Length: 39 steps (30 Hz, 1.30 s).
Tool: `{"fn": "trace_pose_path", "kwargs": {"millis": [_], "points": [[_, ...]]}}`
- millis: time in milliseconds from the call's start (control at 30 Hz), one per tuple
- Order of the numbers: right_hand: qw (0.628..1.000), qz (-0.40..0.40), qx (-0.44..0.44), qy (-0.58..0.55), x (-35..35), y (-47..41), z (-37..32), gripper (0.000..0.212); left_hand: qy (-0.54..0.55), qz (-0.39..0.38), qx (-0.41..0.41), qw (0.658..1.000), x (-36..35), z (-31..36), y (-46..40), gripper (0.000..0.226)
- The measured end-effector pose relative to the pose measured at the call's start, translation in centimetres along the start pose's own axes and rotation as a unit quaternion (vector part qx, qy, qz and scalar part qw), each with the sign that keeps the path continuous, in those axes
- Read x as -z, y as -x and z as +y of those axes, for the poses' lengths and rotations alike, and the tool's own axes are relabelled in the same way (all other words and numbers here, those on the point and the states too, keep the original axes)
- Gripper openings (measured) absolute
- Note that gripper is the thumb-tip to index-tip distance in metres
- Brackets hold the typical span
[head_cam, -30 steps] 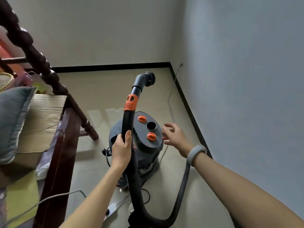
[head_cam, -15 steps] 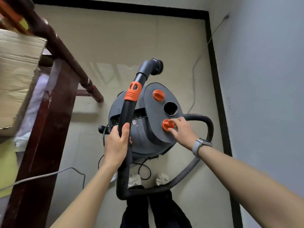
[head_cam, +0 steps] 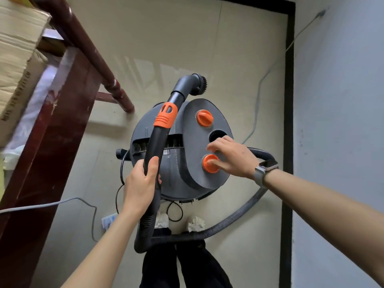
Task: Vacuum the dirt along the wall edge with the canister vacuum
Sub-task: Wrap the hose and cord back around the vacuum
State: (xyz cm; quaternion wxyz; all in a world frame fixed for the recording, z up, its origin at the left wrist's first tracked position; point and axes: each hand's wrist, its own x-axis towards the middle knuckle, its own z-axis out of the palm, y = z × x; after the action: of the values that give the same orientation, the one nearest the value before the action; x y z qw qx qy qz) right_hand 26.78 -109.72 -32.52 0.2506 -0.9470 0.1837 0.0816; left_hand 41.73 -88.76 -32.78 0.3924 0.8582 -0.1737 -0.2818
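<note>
Grey round canister vacuum (head_cam: pixel 166 163) is sitting on beige tile floor (head_cam: pixel 187 48) near the right wall's black baseboard (head_cam: pixel 289 100); its white label is too blurred to read. Left hand (head_cam: pixel 141 183) is gripping the black hose wand (head_cam: pixel 158 140), round brush nozzle (head_cam: pixel 200 84) pointing right toward the wall. Right hand (head_cam: pixel 232 156) is pinching the nearer orange knob (head_cam: pixel 209 163). Dark wooden bed frame (head_cam: pixel 52 132) is standing left; cardboard box (head_cam: pixel 16 59) print is illegible.

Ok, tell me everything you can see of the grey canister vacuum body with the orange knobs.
The grey plastic canister vacuum body stands upright on the beige floor, seen from above. Its lid carries two orange knobs and an open round port between them. The right hand pinches the nearer orange knob; the farther knob is untouched.
</note>
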Motion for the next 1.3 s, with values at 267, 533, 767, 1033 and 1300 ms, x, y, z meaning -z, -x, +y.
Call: {"fn": "trace_pose_path", "kwargs": {"millis": [267, 533, 767, 1033, 1300], "points": [[0.977, 0.09, -0.165, -0.096, 1.9, -8.9, 1.6, 0.032, 0.017, 0.008, 0.006, 1.0, 0.1, 0.5, -0.6, 0.049], [0.993, 0.036, -0.053, 0.102, 2.1, -9.9, 1.8, 0.026, 0.036, 0.005, 0.047, 0.998, 0.3, 0.1, -0.4, 0.054], [0.979, 0.009, 0.033, 0.199, 2.7, -9.7, 2.3, 0.034, 0.062, -0.004, 0.082, 0.995, 0.3, 0.2, -0.4, 0.046], [0.962, 0.112, 0.176, 0.175, 2.6, -6.2, -4.1, 0.077, 0.144, -0.083, 0.098, 0.981, 2.6, 1.8, 0.9, 0.041], [0.945, 0.098, 0.237, 0.204, 4.2, -7.4, -9.5, 0.028, 0.188, -0.18, 0.067, 0.963, 4.9, 2.2, 3.4, 0.028]]}}
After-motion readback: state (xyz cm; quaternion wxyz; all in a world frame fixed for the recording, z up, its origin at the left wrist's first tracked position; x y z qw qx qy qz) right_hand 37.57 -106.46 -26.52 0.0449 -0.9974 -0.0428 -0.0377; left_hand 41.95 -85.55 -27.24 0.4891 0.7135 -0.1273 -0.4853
